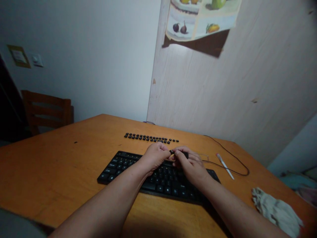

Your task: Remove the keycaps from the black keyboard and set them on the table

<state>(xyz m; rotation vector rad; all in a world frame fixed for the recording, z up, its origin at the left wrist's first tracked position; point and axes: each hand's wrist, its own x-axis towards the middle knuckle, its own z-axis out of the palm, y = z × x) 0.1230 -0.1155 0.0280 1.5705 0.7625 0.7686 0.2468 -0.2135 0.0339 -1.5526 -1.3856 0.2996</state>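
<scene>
A black computer keyboard (pixel 153 187) lies on the wooden table, with part of its upper rows hidden under my hands. My left hand (pixel 156 155) is closed in a pinch on a small black keycap (pixel 171 152) above the keyboard. From the other side, my right hand (pixel 190 163) pinches the same keycap between thumb and finger. Tucked in the right hand is a black handle with thin wire prongs, which looks like a wire keycap puller (pixel 185 154). Behind the keyboard, loose black keycaps (pixel 147 138) stand in two rows.
A white-handled brush (pixel 225 167) lies at the right, beside the dark cable (pixel 244 172) looping over the table. A crumpled pale cloth (pixel 277 211) sits near the right edge. The wall stands behind the table, and a wooden chair (pixel 48 107) is at the far left.
</scene>
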